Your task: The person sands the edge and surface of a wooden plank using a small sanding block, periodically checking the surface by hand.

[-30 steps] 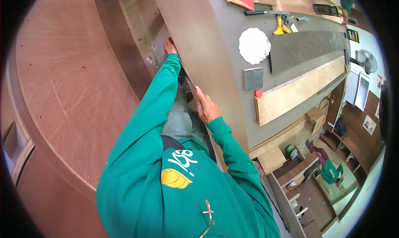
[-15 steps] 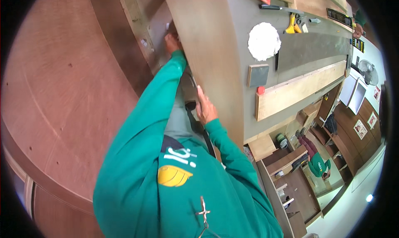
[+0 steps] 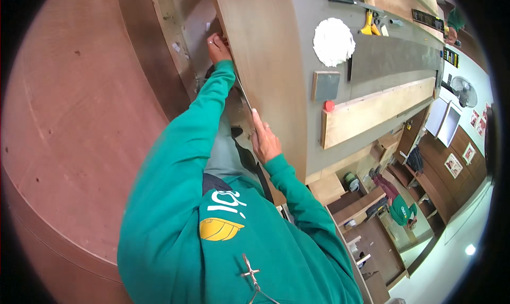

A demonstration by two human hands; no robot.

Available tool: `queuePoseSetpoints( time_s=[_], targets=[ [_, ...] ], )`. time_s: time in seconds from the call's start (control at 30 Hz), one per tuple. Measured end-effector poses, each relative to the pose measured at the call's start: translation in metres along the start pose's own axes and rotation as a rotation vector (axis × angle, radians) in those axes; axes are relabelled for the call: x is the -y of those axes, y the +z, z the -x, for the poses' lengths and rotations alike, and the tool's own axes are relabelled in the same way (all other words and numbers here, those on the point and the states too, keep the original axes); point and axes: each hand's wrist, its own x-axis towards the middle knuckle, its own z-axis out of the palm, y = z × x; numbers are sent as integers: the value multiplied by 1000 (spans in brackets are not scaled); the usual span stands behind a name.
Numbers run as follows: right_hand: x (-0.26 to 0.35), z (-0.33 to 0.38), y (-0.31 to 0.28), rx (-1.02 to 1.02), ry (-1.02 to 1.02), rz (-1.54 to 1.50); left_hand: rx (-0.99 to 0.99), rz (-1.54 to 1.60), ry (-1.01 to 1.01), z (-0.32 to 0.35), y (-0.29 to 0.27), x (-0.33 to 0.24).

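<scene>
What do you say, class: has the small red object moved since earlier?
No: the small red object still sits at the same corner of the pale board; only the view shifted.

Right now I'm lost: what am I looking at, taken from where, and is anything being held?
No machine here: these are a person's bare hands, seen by a wide camera worn on the head, looking down. Its lens bends straight edges. The left hand is at the farther part of a brown panel's edge; the right hand is nearer the body, fingers against that edge. A thin strip shows between them, but whether it is gripped, I can't tell. On the grey worktop are a round white thing, a dark block and a pale board.
</scene>
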Motion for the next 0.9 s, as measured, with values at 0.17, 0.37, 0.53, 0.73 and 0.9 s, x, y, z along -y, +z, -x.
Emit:
queuePoseSetpoints(
  time_s=[0.17,0.37,0.53,0.73,0.9],
  targets=[
    [-8,-8,21,7,-81,32,-116,-175,-4,-11,-15,61],
    [-25,26,19,-47,-86,13,-35,-35,-38,28,-14,41],
    [-28,34,27,-66,-111,-33,-24,-2,-35,31,-18,52],
    [-40,47,44,-38,-14,43,39,-76,-115,53,-25,51],
    [-52,70,38,-21,-1,4,79,60,-229,86,-20,58]
  ],
)
